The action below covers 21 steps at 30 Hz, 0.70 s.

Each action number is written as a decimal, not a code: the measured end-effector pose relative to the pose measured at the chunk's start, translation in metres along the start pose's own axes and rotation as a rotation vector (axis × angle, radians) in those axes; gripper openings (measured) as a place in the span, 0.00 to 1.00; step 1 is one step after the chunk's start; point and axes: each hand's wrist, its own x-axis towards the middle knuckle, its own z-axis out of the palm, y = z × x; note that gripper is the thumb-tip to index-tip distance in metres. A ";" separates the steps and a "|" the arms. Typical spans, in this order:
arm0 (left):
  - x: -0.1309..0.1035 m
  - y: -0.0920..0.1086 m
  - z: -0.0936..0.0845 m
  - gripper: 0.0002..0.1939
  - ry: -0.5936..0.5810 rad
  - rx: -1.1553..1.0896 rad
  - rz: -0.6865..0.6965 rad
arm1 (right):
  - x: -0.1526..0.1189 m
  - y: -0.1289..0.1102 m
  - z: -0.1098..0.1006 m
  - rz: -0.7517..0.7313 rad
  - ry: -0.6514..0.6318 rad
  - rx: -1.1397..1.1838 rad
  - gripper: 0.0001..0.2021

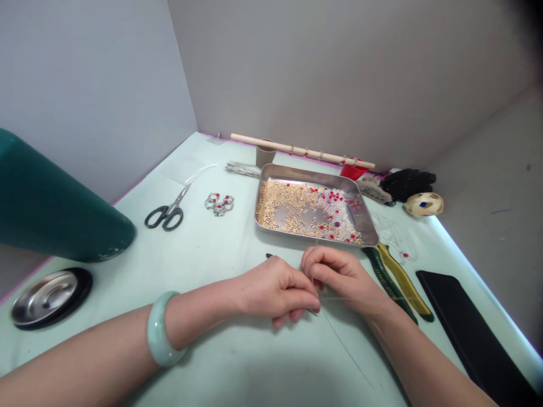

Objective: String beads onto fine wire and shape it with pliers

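Observation:
My left hand (280, 291), wearing a pale green bangle (163, 329) on its wrist, is closed with thumb and fingertips pinched together. Close beside it, my right hand (337, 274) is closed too, fingers curled in. A thin clear thread (345, 347) passes between the fingertips of both hands and trails down over the table. The dark ends of a slim tool (268, 256) show on either side of my left hand; whether the hand grips it or lies over it is hidden. Behind the hands stands a metal tray (316, 234) of gold, clear and red beads (275, 195).
Scissors (167, 213) and a beaded piece (219, 204) lie left, near a green cylinder (63, 203) and a metal dish (46, 297). Pliers (392, 280) and a black case (462, 322) lie right. A wooden rod (297, 150) rests across two cups behind the tray.

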 end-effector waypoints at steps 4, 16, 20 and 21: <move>0.003 -0.003 -0.004 0.11 0.065 -0.196 0.063 | 0.001 0.005 -0.003 0.028 0.103 0.047 0.08; 0.001 -0.006 -0.008 0.14 -0.151 -0.584 0.066 | -0.004 0.000 0.003 0.119 -0.035 0.392 0.11; 0.001 -0.008 -0.006 0.12 -0.175 -0.746 0.067 | -0.002 0.000 0.012 0.079 0.044 0.457 0.08; 0.001 -0.008 -0.006 0.12 -0.177 -0.776 0.064 | -0.002 0.000 0.014 0.068 0.071 0.445 0.08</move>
